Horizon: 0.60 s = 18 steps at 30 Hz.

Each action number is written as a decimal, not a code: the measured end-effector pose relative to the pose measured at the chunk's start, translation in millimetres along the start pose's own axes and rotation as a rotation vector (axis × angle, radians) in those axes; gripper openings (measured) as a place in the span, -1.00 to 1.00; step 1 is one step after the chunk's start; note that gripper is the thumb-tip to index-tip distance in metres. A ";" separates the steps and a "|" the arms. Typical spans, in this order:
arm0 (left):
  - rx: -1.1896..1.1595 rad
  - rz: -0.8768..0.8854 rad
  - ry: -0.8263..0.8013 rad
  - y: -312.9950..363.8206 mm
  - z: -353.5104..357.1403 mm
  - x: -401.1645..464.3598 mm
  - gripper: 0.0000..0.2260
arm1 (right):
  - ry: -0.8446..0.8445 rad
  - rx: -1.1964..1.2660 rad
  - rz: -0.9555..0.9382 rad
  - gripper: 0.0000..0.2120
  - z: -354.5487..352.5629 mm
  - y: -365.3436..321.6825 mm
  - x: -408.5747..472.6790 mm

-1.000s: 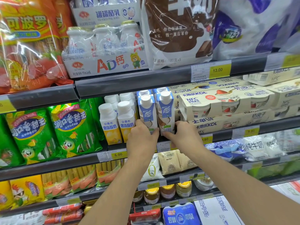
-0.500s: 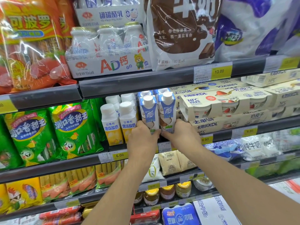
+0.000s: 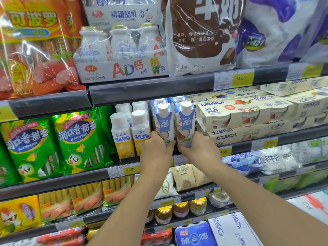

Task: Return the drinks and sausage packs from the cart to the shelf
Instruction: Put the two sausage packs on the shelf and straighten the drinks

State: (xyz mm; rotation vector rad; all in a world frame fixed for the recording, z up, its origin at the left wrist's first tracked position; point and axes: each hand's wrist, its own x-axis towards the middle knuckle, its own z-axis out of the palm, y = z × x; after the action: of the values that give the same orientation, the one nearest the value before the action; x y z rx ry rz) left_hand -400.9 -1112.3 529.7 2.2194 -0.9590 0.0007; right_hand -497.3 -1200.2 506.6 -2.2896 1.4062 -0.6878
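Note:
Two blue-and-white coconut drink cartons stand upright side by side on the middle shelf [image 3: 149,162]. My left hand [image 3: 156,148] grips the base of the left carton [image 3: 163,121]. My right hand [image 3: 198,148] grips the base of the right carton [image 3: 184,121]. More cartons of the same kind stand behind them. Green sausage packs [image 3: 78,139] hang on the same shelf to the left. Orange sausage packs [image 3: 35,50] fill the top left shelf. The cart is out of view.
White and yellow yogurt bottles [image 3: 122,135] stand just left of the cartons. Stacked yogurt cup packs [image 3: 239,118] press close on the right. The upper shelf edge [image 3: 150,91] sits low over the carton caps. Jars and milk bags fill lower shelves.
Both hands and the two cartons have stayed in almost the same place on the shelf. The view has shifted slightly.

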 end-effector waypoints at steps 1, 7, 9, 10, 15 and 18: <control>0.004 -0.001 0.001 0.5 -0.6 -0.5 -0.67 | -0.002 -0.006 -0.004 -0.58 -0.5 0.4 -1.5; -0.009 -0.011 -0.006 0.2 -1.6 -1.0 -0.65 | -0.036 -0.012 0.002 -0.52 0.1 5.8 -3.2; -0.013 -0.016 -0.015 0.0 -1.6 -0.5 -0.63 | -0.058 0.016 0.000 -0.49 2.2 10.4 -3.1; -0.004 -0.016 -0.020 -0.1 -1.6 -0.2 -0.64 | -0.059 0.025 -0.001 -0.51 2.5 12.2 -2.8; -0.006 -0.003 -0.007 -0.8 -1.2 0.2 -0.68 | -0.049 0.042 0.000 -0.61 2.6 15.2 -0.3; -0.029 0.002 0.004 -2.2 0.0 -0.5 -0.70 | -0.058 0.037 -0.011 -0.60 2.4 12.9 2.8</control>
State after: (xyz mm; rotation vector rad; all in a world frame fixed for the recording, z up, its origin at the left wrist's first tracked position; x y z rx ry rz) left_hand -399.9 -1110.9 528.2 2.1908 -0.9529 -0.0079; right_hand -504.1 -1208.2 498.3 -2.2719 1.3445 -0.6397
